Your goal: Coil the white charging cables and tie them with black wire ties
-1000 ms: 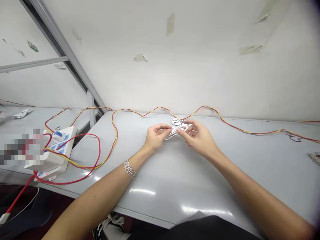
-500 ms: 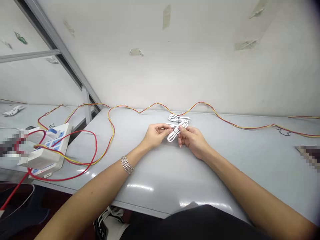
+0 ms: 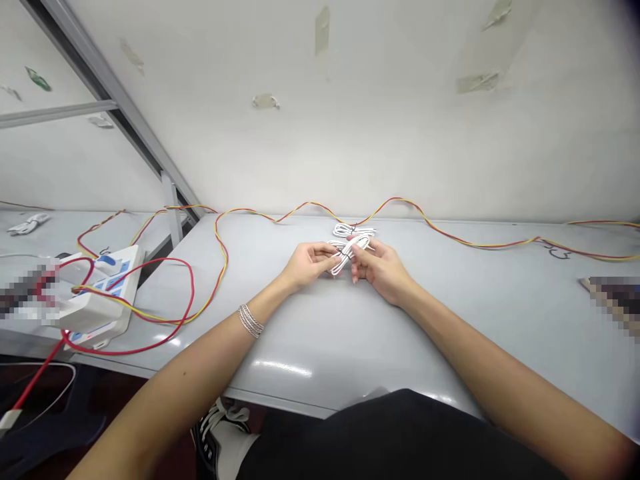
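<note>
Between my two hands is a white cable (image 3: 349, 253), coiled into a bundle with a dark tie around its middle. My left hand (image 3: 311, 265) pinches the lower left end of it between thumb and fingers. The upper right part is gripped by my right hand (image 3: 381, 268), its fingers curled. Just behind, a second tied white cable bundle (image 3: 355, 231) lies on the grey table (image 3: 320, 333). Part of another white strand shows behind the held bundle, and I cannot tell which bundle it belongs to.
A red and yellow twisted wire (image 3: 450, 238) runs along the table's back edge below a white panel (image 3: 390, 133). At left sits a white power strip (image 3: 125, 287) with a looping red cord (image 3: 193, 293). Another white cable bundle (image 3: 29, 224) lies far left. A blurred object (image 3: 613, 300) is at right.
The held cable bundle has turned slightly, and its tie now sits closer to my left fingers. Both hands keep their hold. The whole view has shifted a little.
</note>
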Available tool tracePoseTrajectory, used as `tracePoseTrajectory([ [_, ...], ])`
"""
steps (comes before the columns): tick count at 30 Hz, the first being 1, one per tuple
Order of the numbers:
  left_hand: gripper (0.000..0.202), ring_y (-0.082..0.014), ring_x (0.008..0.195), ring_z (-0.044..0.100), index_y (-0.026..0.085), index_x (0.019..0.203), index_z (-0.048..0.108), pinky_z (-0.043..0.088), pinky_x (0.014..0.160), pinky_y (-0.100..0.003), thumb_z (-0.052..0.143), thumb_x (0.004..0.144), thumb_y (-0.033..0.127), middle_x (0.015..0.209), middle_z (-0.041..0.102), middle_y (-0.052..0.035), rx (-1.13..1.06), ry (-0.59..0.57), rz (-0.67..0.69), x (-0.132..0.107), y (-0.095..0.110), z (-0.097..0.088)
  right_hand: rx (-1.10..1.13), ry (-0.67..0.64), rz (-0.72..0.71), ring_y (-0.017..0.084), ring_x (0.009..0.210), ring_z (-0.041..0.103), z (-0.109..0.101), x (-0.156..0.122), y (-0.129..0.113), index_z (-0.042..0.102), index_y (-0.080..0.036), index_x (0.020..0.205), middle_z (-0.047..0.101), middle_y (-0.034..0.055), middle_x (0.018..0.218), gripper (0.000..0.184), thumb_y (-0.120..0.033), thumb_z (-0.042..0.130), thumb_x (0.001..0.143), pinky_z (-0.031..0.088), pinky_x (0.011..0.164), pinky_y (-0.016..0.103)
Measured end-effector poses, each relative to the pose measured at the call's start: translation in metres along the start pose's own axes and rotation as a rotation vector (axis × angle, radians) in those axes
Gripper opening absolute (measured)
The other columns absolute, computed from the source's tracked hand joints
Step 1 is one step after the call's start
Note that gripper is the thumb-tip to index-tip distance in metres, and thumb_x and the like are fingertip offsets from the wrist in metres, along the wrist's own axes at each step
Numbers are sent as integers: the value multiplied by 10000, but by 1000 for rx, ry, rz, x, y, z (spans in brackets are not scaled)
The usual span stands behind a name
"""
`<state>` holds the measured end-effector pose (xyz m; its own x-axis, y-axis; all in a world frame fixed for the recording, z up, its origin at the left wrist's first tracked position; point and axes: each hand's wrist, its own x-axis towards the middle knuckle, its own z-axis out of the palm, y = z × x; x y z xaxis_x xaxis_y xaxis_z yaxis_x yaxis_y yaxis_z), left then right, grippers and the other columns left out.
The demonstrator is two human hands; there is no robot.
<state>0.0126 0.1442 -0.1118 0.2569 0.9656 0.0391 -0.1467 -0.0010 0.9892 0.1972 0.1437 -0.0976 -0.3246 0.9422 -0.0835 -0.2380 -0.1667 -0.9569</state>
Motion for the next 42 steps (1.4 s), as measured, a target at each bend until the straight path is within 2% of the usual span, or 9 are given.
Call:
tracePoseTrajectory([
  [4, 400, -118, 670, 625, 114, 821, 636, 522, 653, -260, 864, 648, 394, 798, 678, -40, 28, 9, 59, 0, 1, 2, -34, 9, -37, 122, 558, 591, 2, 0, 2, 589, -189, 947, 594, -21, 731, 525, -506, 864, 632, 524, 521, 287],
  [8, 296, -124, 685, 604, 130, 849, 630, 507, 670, -267, 732, 797, 402, 801, 642, -33, 175, -27, 149, -2, 2, 5, -32, 47, -35, 151, 603, 644, 1, 2, 7, 585, -187, 917, 632, 3, 722, 550, -519, 887, 599, 572, 579, 306],
  [11, 247, -144, 698, 577, 139, 839, 665, 475, 694, -285, 579, 907, 360, 781, 621, -43, 452, -49, 238, -5, 2, 6, -71, 96, -75, 153, 612, 649, 1, 3, 10, 571, -190, 884, 641, 11, 736, 556, -555, 876, 597, 598, 621, 334],
  [15, 285, -142, 667, 487, 170, 659, 607, 416, 700, -286, 515, 918, 246, 697, 528, -25, 774, -81, 394, -7, 3, 4, -134, 77, -123, 150, 598, 634, 2, 3, 13, 556, -201, 882, 640, 12, 752, 541, -584, 845, 631, 591, 610, 342],
  [25, 235, -133, 597, 460, 180, 681, 625, 384, 645, -272, 510, 884, 158, 680, 567, -22, 817, -68, 415, -9, -1, 5, -199, -66, -104, 137, 568, 609, 4, 0, 9, 560, -208, 907, 615, -7, 693, 531, -643, 777, 692, 541, 559, 297],
  [31, 163, -159, 596, 498, 190, 784, 625, 395, 650, -293, 506, 886, 149, 710, 629, -35, 824, -120, 330, -11, 4, 7, -181, -82, -99, 134, 542, 591, 5, -2, 6, 561, -209, 946, 605, -21, 661, 544, -612, 803, 671, 514, 526, 285],
  [34, 145, -169, 605, 472, 189, 759, 585, 405, 696, -312, 516, 884, 167, 689, 582, -40, 866, -103, 314, -13, 4, 9, -245, 14, -99, 91, 410, 458, 8, -3, 4, 570, -214, 961, 515, -56, 553, 516, -644, 736, 730, 345, 391, 225],
  [37, 150, -164, 630, 456, 179, 794, 559, 396, 694, -315, 466, 911, 191, 713, 552, -38, 877, -88, 282, -15, 5, 14, -244, 73, -118, 68, 379, 377, 11, -4, 5, 552, -221, 942, 451, -75, 503, 478, -637, 704, 763, 236, 373, 205],
  [42, 175, -106, 535, 387, 174, 837, 527, 324, 540, -245, 434, 950, 269, 619, 457, 27, 497, -148, -6, -16, 10, 19, -217, 19, -160, 52, 406, 320, 10, -3, 8, 505, -204, 893, 382, -94, 497, 475, -587, 745, 747, 217, 396, 196],
])
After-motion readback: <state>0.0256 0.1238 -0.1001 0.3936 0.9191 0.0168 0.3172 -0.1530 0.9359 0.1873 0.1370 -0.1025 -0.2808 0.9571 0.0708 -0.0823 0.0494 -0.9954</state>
